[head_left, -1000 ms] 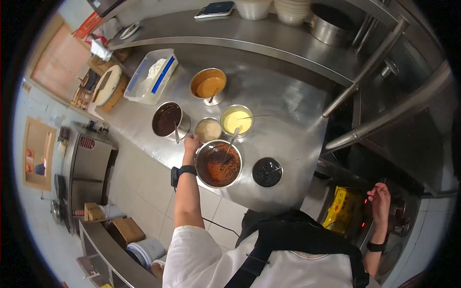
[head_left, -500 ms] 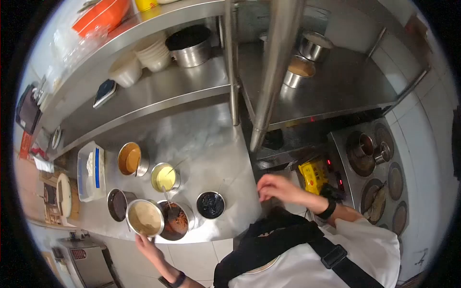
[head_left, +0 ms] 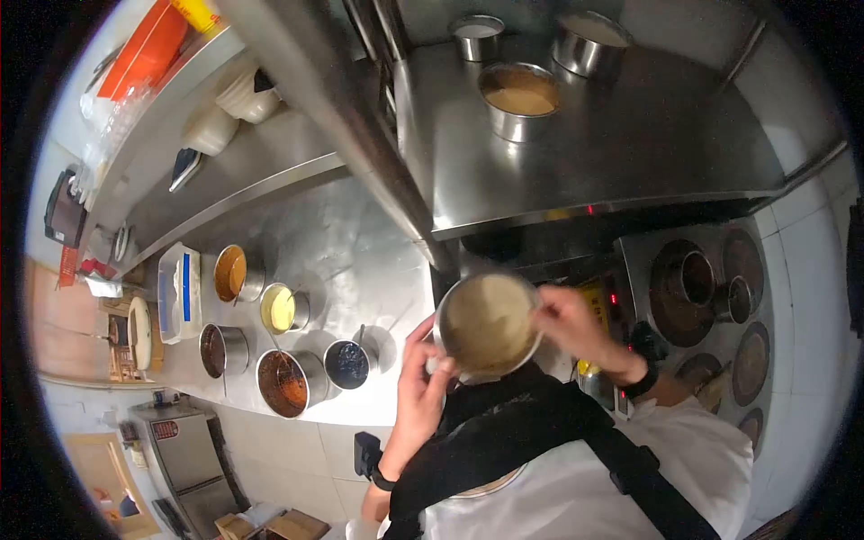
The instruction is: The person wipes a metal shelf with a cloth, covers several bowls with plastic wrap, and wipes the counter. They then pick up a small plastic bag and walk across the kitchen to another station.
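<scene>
A round steel pot of pale beige contents is held up in front of my chest, off the counter. My left hand grips its left side, with fingers and thumb at the rim. At the right rim is my right hand, blurred, with its fingers bent; whether it grips the rim or something small is hidden. On the steel counter to the left stand a pot of red-brown sauce, a pot of black sauce and a bowl of yellow sauce.
Farther left are an orange-sauce pot, a dark-sauce pot and a plastic box. Steel pots stand on the upper shelf. A slanting metal post crosses ahead. The stove lies right.
The beige pot has been lifted from beside the sauce pots and carried right, to my chest. My right hand has come to its rim. The view has shifted right.
</scene>
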A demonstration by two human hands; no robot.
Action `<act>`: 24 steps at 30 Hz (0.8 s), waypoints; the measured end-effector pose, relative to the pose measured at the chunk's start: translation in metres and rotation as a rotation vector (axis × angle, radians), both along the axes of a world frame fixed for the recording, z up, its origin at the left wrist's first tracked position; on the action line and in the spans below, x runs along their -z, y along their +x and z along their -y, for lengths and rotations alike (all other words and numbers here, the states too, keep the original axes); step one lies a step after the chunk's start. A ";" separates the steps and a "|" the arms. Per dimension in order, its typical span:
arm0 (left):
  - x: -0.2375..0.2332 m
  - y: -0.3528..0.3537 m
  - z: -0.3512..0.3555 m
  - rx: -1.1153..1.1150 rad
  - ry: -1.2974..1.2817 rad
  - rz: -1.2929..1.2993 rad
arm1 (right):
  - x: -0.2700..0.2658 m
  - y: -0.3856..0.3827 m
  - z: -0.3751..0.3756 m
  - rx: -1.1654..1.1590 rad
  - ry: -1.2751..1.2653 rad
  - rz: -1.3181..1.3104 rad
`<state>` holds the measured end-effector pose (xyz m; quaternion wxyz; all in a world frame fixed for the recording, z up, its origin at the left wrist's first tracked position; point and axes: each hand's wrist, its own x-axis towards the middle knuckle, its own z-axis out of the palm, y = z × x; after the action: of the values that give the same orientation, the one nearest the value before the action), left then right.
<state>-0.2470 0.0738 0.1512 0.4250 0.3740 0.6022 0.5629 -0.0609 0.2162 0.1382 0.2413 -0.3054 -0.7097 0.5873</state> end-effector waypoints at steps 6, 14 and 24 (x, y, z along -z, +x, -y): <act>-0.016 0.041 -0.039 0.215 0.061 0.113 | -0.036 0.072 -0.103 0.466 -0.049 -0.199; 0.022 0.044 -0.008 -0.107 -0.067 0.273 | -0.014 0.084 -0.235 0.583 -0.079 -0.342; 0.048 0.067 0.028 -0.554 -0.298 0.495 | 0.197 -0.030 -0.079 -0.074 0.218 0.068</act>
<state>-0.1798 0.0454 0.1031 0.4392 -0.0154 0.6347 0.6357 -0.0905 0.2950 -0.0590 0.2272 -0.2706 -0.7879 0.5044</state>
